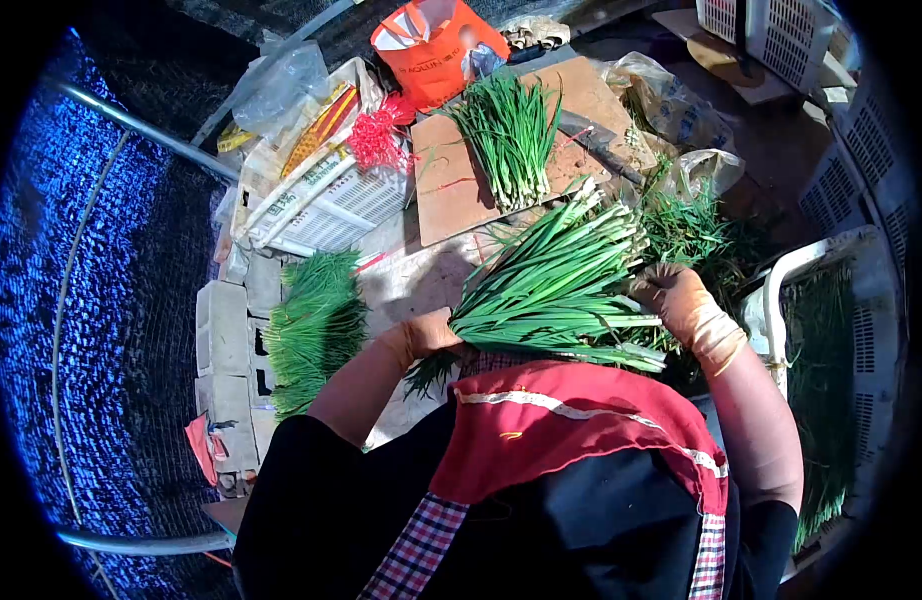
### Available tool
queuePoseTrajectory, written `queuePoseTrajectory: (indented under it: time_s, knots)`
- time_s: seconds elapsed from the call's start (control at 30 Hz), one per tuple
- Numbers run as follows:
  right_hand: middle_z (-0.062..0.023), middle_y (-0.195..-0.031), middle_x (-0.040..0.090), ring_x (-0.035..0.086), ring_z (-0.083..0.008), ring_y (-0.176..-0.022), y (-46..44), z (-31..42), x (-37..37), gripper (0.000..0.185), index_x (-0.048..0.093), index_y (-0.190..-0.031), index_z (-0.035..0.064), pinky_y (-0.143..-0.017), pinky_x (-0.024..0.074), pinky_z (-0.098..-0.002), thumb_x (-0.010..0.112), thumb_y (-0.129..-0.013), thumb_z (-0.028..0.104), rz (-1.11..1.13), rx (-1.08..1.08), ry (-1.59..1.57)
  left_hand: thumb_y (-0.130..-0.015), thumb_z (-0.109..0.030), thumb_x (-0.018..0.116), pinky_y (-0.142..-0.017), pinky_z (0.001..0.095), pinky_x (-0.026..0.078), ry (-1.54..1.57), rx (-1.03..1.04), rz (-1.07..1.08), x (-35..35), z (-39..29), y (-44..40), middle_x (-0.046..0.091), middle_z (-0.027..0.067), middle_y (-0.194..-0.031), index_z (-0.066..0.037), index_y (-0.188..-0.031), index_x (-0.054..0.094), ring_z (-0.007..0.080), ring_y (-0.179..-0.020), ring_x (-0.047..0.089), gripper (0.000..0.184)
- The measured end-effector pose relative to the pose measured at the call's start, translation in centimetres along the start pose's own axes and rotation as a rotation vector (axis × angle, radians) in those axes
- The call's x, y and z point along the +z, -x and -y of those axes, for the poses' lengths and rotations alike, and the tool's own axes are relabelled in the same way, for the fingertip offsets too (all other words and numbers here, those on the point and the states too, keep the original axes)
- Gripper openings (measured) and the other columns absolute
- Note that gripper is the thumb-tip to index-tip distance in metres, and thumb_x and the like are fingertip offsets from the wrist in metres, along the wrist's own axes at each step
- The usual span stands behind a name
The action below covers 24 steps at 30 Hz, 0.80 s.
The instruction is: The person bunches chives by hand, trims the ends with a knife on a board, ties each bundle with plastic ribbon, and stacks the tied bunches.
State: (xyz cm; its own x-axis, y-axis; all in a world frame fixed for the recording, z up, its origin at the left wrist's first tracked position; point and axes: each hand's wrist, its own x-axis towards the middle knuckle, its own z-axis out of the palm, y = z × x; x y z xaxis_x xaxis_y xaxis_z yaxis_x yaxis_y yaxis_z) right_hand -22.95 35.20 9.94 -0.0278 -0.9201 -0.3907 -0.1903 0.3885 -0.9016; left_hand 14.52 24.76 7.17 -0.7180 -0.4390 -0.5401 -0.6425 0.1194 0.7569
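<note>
A loose bunch of garlic chives (546, 275) lies across the front of my apron, its white stalk ends pointing right and upward. My left hand (429, 333), gloved, is closed around the leafy end of this bunch. At the stalk ends, my right hand (681, 303) wears a tan glove; its fingers are bent and pinched together, and what sits between them is hidden. Ahead, a neat bundle of garlic chives (508, 135) rests on a brown board (436, 205). A knife (603, 145) lies on the board beside that bundle.
At left, more green chives (316, 325) lie beside grey blocks (224, 345). A white crate (346, 205) holds red ties (379, 133), with an orange bag (436, 55) behind. Leafy scraps (696, 230) lie past my right hand. A white basket (866, 385) of greens stands at right.
</note>
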Motion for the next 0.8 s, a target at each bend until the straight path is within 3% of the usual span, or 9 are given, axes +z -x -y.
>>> queuePoseTrajectory:
  time_s: [0.07,0.13,0.27,0.33,0.43,0.53,0.63,0.73,0.8]
  knots:
    - [-0.0080,-0.081,0.066,0.059,-0.0110,-0.072,0.3,0.9,-0.8,0.016,0.064,-0.091,0.0004,-0.068,0.0475,-0.0252,0.064,-0.081,0.013,-0.101,-0.022,-0.064,-0.084,-0.019,0.055,-0.085,0.0319,0.042,0.227,-0.157,0.072,-0.2,-0.1,-0.3,0.060,0.0134,-0.109,-0.005,-0.119,0.052,0.0175,-0.095,0.054,0.038]
    - [-0.0112,-0.085,0.067,0.061,-0.0132,-0.074,0.8,2.4,-2.4,0.021,0.064,-0.094,-0.0013,-0.069,0.0480,-0.0255,0.064,-0.081,0.015,-0.237,-0.125,0.140,-0.081,-0.011,0.061,-0.096,0.0308,0.035,0.029,-0.028,0.075,-0.4,0.7,-0.5,0.053,0.0093,-0.122,-0.002,-0.124,0.047,0.0176,-0.111,0.048,0.046]
    - [-0.0145,-0.089,0.067,0.063,-0.0193,-0.080,-1.4,0.5,-2.5,0.044,0.064,-0.097,-0.0029,-0.074,0.0483,-0.0294,0.074,-0.072,0.031,0.116,-0.130,0.116,-0.085,-0.014,0.055,-0.082,0.0301,0.043,0.128,0.000,0.039,0.0,0.3,-0.8,0.060,0.0070,-0.106,-0.005,-0.118,0.053,0.0133,-0.092,0.052,0.034]
    - [-0.0168,-0.082,0.066,0.064,-0.0267,-0.080,-0.2,3.1,-1.1,0.051,0.067,-0.092,0.0030,-0.072,0.0486,-0.0334,0.071,-0.068,0.048,-0.053,-0.160,0.550,-0.085,-0.014,0.055,-0.074,0.0299,0.047,0.260,-0.200,0.050,0.0,-0.9,-0.5,0.061,0.0062,-0.101,-0.005,-0.118,0.053,0.0119,-0.085,0.053,0.034]
    - [-0.0130,-0.072,0.064,0.062,-0.0300,-0.071,0.4,4.4,1.2,0.049,0.065,-0.079,0.0062,-0.065,0.0464,-0.0382,0.065,-0.067,0.054,-0.348,-0.248,0.950,-0.084,-0.015,0.057,-0.068,0.0303,0.048,0.098,-0.057,0.003,-0.1,1.2,-0.8,0.061,0.0062,-0.094,-0.005,-0.117,0.053,0.0123,-0.080,0.054,0.034]
    - [-0.0133,-0.066,0.061,0.060,-0.0316,-0.064,-1.1,2.2,2.0,0.026,0.061,-0.069,0.0084,-0.062,0.0475,-0.0404,0.065,-0.071,0.034,-0.472,-0.461,0.777,-0.085,-0.018,0.057,-0.067,0.0323,0.049,-0.089,0.072,-0.007,0.0,0.9,-0.7,0.062,0.0082,-0.089,-0.004,-0.112,0.055,0.0142,-0.076,0.056,0.031]
    - [-0.0136,-0.067,0.061,0.060,-0.0314,-0.063,-0.5,1.8,0.7,0.014,0.061,-0.067,0.0094,-0.061,0.0480,-0.0411,0.063,-0.070,0.023,-0.495,-0.465,0.839,-0.085,-0.021,0.057,-0.067,0.0330,0.049,0.451,-0.210,0.074,0.2,-1.2,0.0,0.062,0.0090,-0.089,-0.002,-0.109,0.056,0.0138,-0.074,0.057,0.030]
    - [-0.0140,-0.070,0.062,0.062,-0.0303,-0.068,0.4,0.8,-4.7,0.003,0.064,-0.069,0.0091,-0.064,0.0492,-0.0376,0.062,-0.069,0.012,-0.740,-0.414,0.796,-0.085,-0.023,0.057,-0.066,0.0327,0.050,0.348,-0.129,0.054,-0.1,-1.2,-0.3,0.062,0.0087,-0.089,-0.002,-0.109,0.055,0.0134,-0.074,0.058,0.032]
    - [-0.0144,-0.073,0.064,0.063,-0.0302,-0.069,0.9,0.1,-9.3,0.013,0.065,-0.075,0.0058,-0.064,0.0489,-0.0373,0.065,-0.073,0.019,-0.839,-0.148,0.962,-0.087,-0.025,0.055,-0.067,0.0330,0.050,-0.084,0.035,0.070,-0.5,1.4,-0.9,0.062,0.0098,-0.091,-0.004,-0.113,0.053,0.0141,-0.075,0.058,0.033]
